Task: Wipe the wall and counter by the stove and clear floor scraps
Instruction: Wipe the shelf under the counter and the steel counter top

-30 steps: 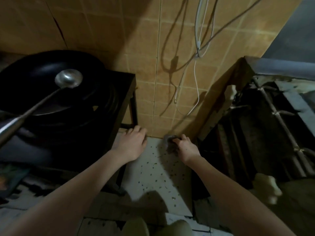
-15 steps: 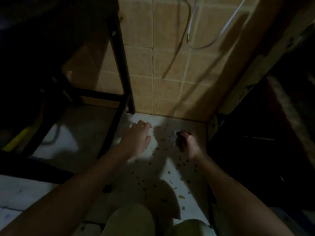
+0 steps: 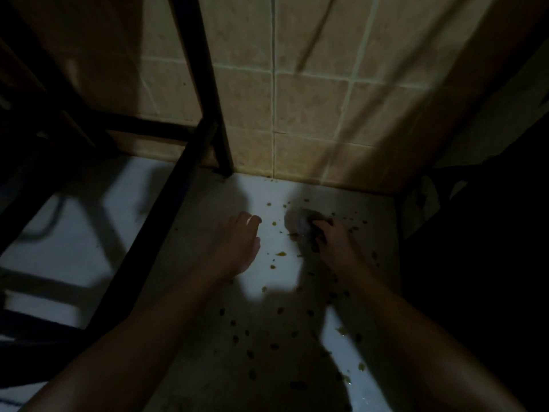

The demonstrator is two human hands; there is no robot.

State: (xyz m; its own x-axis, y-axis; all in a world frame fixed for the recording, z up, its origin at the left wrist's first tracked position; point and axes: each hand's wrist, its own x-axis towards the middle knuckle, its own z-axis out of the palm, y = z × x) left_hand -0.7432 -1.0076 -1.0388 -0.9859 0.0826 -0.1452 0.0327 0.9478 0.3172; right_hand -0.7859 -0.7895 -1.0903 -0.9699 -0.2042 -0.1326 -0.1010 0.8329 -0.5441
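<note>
Dim corner down at floor level — pale floor (image 3: 89,233) meeting a tan tiled wall (image 3: 309,108), with a black metal stand leg (image 3: 208,93) coming down just left of the hands.

Scraps (image 3: 280,253) are tiny yellowish-brown bits scattered over the floor, from the wall base back toward the person. Thickest patch looks to be around and behind the right hand, with a few loose ones in the lit gap between the two hands.

Right hand (image 3: 335,242) is down at the floor with its fingers (image 3: 322,224) curled around a small greyish wad, maybe a cloth or scrubber (image 3: 300,223) — too dark to name it better. That wad sticks out on the hand's left, wall-ward side.

Left hand (image 3: 237,245) is hovering or resting just left of the gap, holding nothing, fingers loosely bent and close together.

My read: the right hand is nearer most of the scraps, which mostly lie toward the person from the wad, so a pull back along the floor seems the obvious move. No long axis to speak of, the bits are just specks.
</note>
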